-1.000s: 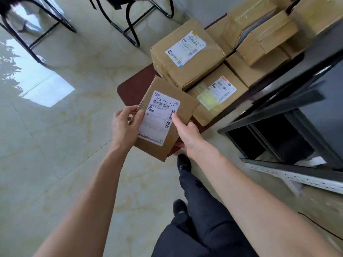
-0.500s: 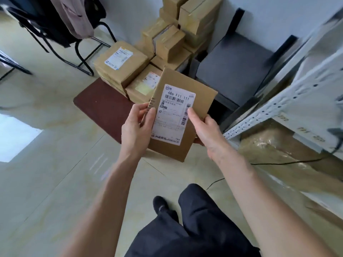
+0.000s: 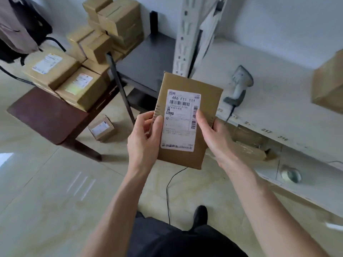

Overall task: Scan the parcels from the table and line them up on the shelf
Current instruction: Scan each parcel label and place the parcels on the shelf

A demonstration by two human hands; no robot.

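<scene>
A flat brown parcel (image 3: 207,101) with a white barcode label is held upright in front of me by both hands. My left hand (image 3: 144,140) grips its left edge, thumb on the label. My right hand (image 3: 215,138) grips its right edge, thumb beside the side barcode. Behind it, a grey handheld scanner (image 3: 239,86) lies on the white shelf (image 3: 278,112), cable hanging over the shelf's front edge. The dark red table (image 3: 42,115) at left carries several stacked brown parcels (image 3: 81,89). One brown parcel (image 3: 330,86) stands on the shelf at far right.
A small parcel (image 3: 101,127) lies on the floor under the table. A dark grey low shelf (image 3: 148,62) stands between table and white shelf upright (image 3: 187,34). A tape roll (image 3: 291,175) sits on the lower shelf. A chair with a jacket (image 3: 16,28) is at far left.
I have turned from the table toward the white shelf, carrying the parcel along in both hands. The scanner and shelf have come into view; the table has shifted to the left.
</scene>
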